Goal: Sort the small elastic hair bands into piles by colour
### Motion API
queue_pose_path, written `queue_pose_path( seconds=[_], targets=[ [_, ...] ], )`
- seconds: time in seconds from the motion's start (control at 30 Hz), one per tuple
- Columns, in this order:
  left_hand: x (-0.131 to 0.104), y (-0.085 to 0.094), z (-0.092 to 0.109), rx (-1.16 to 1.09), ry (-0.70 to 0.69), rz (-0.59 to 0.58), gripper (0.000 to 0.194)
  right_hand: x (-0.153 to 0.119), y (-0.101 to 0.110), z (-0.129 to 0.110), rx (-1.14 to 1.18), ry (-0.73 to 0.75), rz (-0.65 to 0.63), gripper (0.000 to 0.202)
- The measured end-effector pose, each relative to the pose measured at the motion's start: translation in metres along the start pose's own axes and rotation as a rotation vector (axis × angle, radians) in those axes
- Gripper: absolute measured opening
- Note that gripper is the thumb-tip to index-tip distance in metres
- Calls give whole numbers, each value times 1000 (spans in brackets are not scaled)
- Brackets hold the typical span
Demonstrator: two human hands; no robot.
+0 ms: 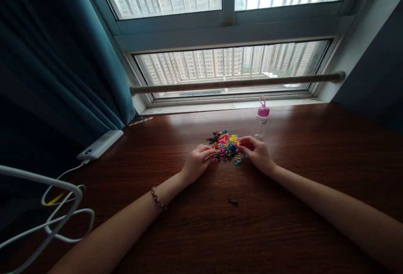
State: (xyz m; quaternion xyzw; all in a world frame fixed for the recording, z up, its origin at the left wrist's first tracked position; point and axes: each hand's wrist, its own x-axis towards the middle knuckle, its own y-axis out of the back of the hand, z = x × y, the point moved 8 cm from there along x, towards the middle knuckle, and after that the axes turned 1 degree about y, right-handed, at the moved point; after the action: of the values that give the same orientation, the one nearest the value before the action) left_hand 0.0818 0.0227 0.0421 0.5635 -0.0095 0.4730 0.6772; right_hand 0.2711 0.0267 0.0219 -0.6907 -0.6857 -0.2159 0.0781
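Scattering or tangling of the coloured bands [226,145] heaped on the table [195,240] is being risked by any abrupt pull while opposite edges are being touched by the left hand [198,163] and right hand [258,155], whose grasp cannot be determined.

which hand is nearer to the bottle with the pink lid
Right: the right hand is just this side of the bottle; the left hand is farther off, at the left edge of the colorful pile.
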Motion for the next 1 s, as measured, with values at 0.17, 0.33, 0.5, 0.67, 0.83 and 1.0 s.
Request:
queue_pose_path(
  seconds=[0.17, 0.33, 0.5, 0.67, 0.83, 1.0],
  targets=[
    [-2, -9, 11, 60, -97, -88, 21, -1, -5, 2, 152, -60, -34, 23],
    [-2, -14, 5, 102, -71, -109, 16, 0, -2, 0, 43, -21, 0, 21],
    [-2, -16, 1, 105, -35, -129, 12, 0, 2, 0, -93, 18, 29, 20],
    [-1, -10, -2, 24, 21, -74, 9, 0, 2, -4, -111, 67, 33, 18],
    [-2, -3, -12, -49, 159, -24, 6, -7, -7, -23, -202, 210, -32, 13],
    [-3, 2, -16, -81, 183, 39, 8, -23, -23, -49, -387, 461, -139, 6]
  ],
)
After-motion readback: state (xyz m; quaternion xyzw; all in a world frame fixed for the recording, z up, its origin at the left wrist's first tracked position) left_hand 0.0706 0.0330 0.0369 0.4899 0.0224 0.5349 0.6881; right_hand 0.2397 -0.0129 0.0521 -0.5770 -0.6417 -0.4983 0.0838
